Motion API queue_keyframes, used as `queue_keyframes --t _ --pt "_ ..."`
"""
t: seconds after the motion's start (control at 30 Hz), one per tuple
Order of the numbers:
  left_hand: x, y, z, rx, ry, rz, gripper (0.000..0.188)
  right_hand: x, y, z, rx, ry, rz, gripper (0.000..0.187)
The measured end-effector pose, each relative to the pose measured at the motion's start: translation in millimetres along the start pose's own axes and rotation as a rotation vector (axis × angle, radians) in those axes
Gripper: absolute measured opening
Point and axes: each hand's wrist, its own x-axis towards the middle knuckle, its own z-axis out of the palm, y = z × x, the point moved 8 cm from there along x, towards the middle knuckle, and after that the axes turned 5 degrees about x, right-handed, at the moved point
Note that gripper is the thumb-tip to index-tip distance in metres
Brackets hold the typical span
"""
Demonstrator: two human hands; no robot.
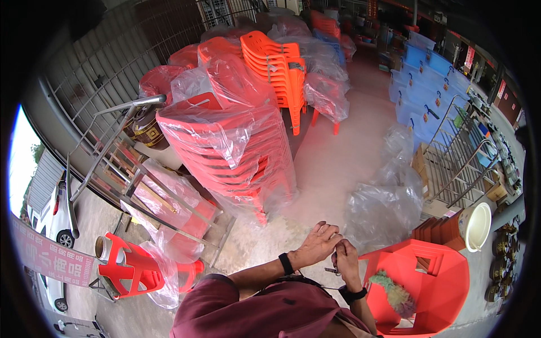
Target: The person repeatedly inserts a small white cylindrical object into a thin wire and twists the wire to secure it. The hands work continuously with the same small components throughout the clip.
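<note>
My left hand (318, 246) reaches across the front of my body, its fingers bent and meeting my right hand. Close beside it, my right hand (346, 262) is curled with its fingers pressed together. Whatever is pinched between the two is too small to make out. A thin dark cord (315, 281) with a small metal piece hangs below the hands. To the right of my right forearm is a large red plastic piece (445, 281) with square openings. A green and tan bundle of frayed twine (394, 296) lies on it.
Plastic-wrapped red chairs (231, 152) stand stacked ahead, with orange chairs (276, 67) behind. A metal hand truck (141, 174) leans at left near a red stool (129, 267). Clear plastic sheeting (383, 208) lies on the floor at right, before blue storage boxes (422, 96) and a metal rack (459, 163).
</note>
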Motion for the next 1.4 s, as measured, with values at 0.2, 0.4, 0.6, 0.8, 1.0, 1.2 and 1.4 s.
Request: queue_keyframes --t 0.2,0.4,0.6,0.8,1.0,1.2,1.4 --pt "2 -9 -7 -0.005 0.045 -0.062 0.028 -2 -5 5 0.066 0.017 0.03 0.027" --pt "-1 -3 -9 0.053 0.036 -0.014 0.031 6 0 6 0.073 -0.055 0.021 0.024" --pt "-12 -2 -4 0.033 -0.017 0.034 0.035 8 10 4 -0.04 -0.05 0.033 0.023" --pt "-17 -22 -8 -0.015 0.023 -0.069 0.038 -3 17 15 0.085 -0.014 0.057 0.03" --pt "-16 -15 -3 0.003 0.024 -0.071 0.036 -3 19 20 0.159 -0.054 0.143 0.025" --pt "-15 -13 -5 0.029 0.01 -0.041 0.033 -2 15 21 0.143 -0.067 0.103 0.026" --pt "-19 -4 -11 0.069 -0.011 0.028 0.035 9 26 24 0.15 -0.083 0.096 0.026"
